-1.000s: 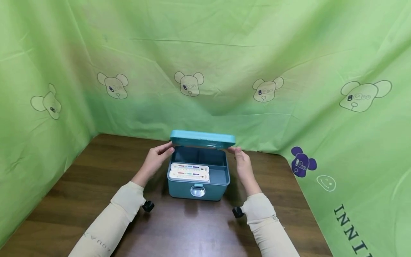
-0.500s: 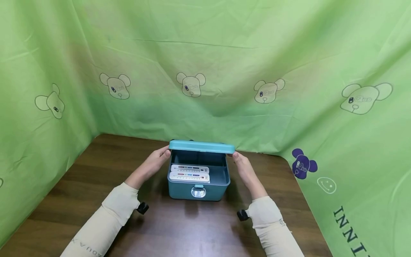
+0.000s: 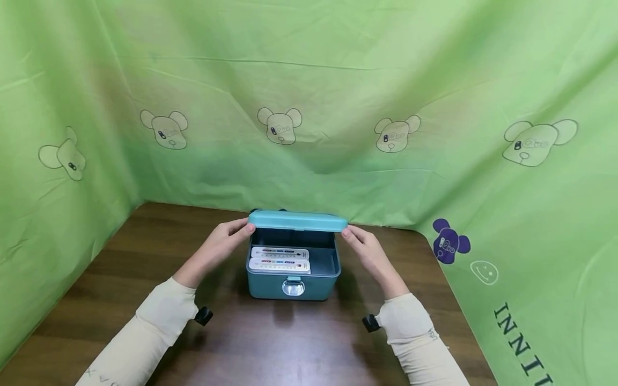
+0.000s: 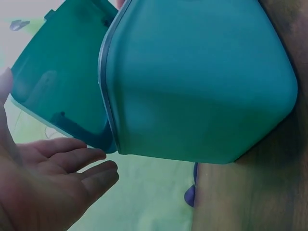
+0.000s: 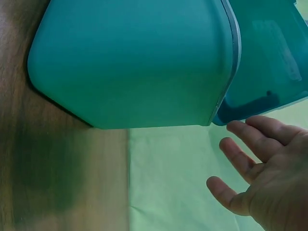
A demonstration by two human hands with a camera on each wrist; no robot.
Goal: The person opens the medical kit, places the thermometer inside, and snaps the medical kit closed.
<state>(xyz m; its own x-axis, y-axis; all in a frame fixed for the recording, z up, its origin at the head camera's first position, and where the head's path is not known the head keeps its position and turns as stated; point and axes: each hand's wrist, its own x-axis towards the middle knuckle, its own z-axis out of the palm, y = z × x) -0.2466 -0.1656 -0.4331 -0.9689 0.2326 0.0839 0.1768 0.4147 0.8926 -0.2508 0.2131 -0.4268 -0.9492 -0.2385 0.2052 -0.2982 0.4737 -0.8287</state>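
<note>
A teal storage box [image 3: 270, 290] with a silver front latch [image 3: 293, 288] stands on the table. Its light blue lid [image 3: 298, 221] is hinged at the back and partly lowered, tilted above the opening. Two slim white cases [image 3: 279, 265] with small coloured print lie side by side in the front left compartment. At the lid's left end, my left hand [image 3: 218, 245] touches it with thumb and fingers extended. My right hand [image 3: 369, 253] touches the right end likewise. In both wrist views the fingers are spread beside the box, below the raised lid. The rear compartments are mostly hidden by the lid.
Brown wood-grain table [image 3: 270, 354] lies under the box. Green cloth [image 3: 328, 80] with bear-head prints hangs close behind it and along both sides. A black wrist camera [image 3: 204, 316] sits at the left cuff, another black camera [image 3: 370, 323] at the right.
The lid has come down from a higher, more upright tilt to a lower one, mostly in the first half second. Both hands stay at its ends; the forearms have spread slightly apart.
</note>
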